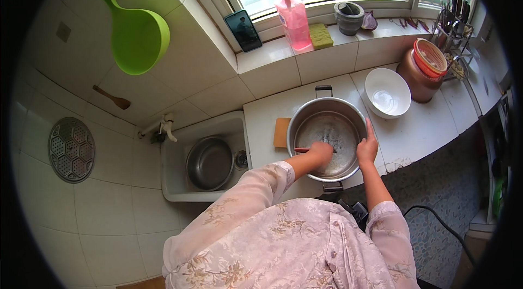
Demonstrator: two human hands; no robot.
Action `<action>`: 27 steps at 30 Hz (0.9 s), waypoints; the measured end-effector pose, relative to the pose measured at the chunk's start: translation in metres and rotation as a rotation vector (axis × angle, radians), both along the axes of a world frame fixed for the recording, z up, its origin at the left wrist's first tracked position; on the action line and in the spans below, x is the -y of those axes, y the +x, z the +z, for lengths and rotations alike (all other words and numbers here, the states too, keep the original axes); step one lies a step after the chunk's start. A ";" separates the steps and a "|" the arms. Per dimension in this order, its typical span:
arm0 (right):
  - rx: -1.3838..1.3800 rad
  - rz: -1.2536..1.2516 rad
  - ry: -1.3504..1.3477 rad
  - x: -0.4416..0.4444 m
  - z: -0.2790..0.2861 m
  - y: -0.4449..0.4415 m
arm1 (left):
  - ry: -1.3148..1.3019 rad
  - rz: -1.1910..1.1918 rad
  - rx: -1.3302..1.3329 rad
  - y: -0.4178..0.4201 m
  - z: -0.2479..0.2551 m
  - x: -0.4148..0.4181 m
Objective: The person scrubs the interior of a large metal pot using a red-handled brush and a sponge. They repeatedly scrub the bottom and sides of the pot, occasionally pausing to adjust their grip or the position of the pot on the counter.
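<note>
A large round metal pot (300, 115) with loop handles stands on the white tiled counter. My left hand (321, 153) is inside it, closed around a thin red-handled tool (301, 150) low over the pot's floor; most of the tool is hidden by the fingers. Greyish-white specks and wet-looking marks lie on the pot's floor. At the right side my right hand (367, 148) grips the pot's rim, index finger stretched along the outside. An orange-brown flat block (281, 132) lies against the pot's left side. To the right stands a white bowl (387, 93).
Left of the counter, a sink (175, 174) holds a metal basin (210, 163) under a tap (167, 126). The windowsill bears a phone (243, 30), pink pump bottle (295, 23), sponge (321, 36) and stone mortar (348, 19). A green ladle (137, 42) hangs at left.
</note>
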State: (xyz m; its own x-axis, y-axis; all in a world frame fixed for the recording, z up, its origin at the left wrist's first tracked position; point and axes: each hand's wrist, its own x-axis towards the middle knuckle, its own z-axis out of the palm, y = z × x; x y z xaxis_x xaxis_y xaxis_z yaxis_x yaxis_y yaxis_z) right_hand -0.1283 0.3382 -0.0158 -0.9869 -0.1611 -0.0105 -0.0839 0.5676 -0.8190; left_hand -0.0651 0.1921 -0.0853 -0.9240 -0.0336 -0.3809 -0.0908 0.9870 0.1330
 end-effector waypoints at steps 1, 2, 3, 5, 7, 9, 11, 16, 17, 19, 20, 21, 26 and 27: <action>0.019 -0.008 0.012 0.002 0.001 0.000 | 0.006 0.016 -0.024 0.001 0.000 0.000; 0.039 -0.016 0.025 0.002 0.002 -0.001 | 0.011 0.029 -0.004 0.000 0.002 0.002; 0.055 -0.015 0.027 0.002 0.003 -0.001 | 0.012 0.044 0.014 -0.004 0.006 0.007; 0.088 -0.013 0.032 0.002 0.004 -0.001 | -0.001 0.008 0.052 -0.005 0.008 0.007; -0.127 -0.028 -0.007 0.001 -0.012 -0.001 | -0.036 -0.097 0.088 0.000 0.009 -0.002; -0.184 -0.037 -0.006 0.001 -0.016 -0.002 | -0.019 0.006 0.057 -0.002 0.018 0.004; -0.084 -0.040 0.037 0.003 -0.006 0.000 | -0.025 0.044 0.042 -0.004 0.019 0.006; -0.116 -0.022 -0.006 0.002 -0.011 -0.001 | -0.059 -0.078 0.098 0.002 0.010 -0.003; -0.109 -0.021 -0.012 0.002 -0.012 -0.001 | -0.048 -0.029 0.084 0.001 0.010 0.001; -0.097 -0.027 0.005 0.003 -0.011 -0.001 | -0.020 0.063 0.059 -0.003 0.010 0.010; -0.090 -0.030 0.012 0.004 -0.010 -0.002 | -0.025 0.046 0.065 -0.004 0.011 0.010; -0.074 -0.028 0.017 0.004 -0.009 -0.002 | -0.027 0.031 0.073 -0.003 0.018 0.007; -0.077 0.002 0.023 0.003 -0.006 -0.001 | -0.029 -0.006 0.091 0.003 0.005 -0.004; -0.085 0.004 0.019 0.002 -0.008 -0.002 | -0.021 0.022 0.077 0.001 0.014 0.000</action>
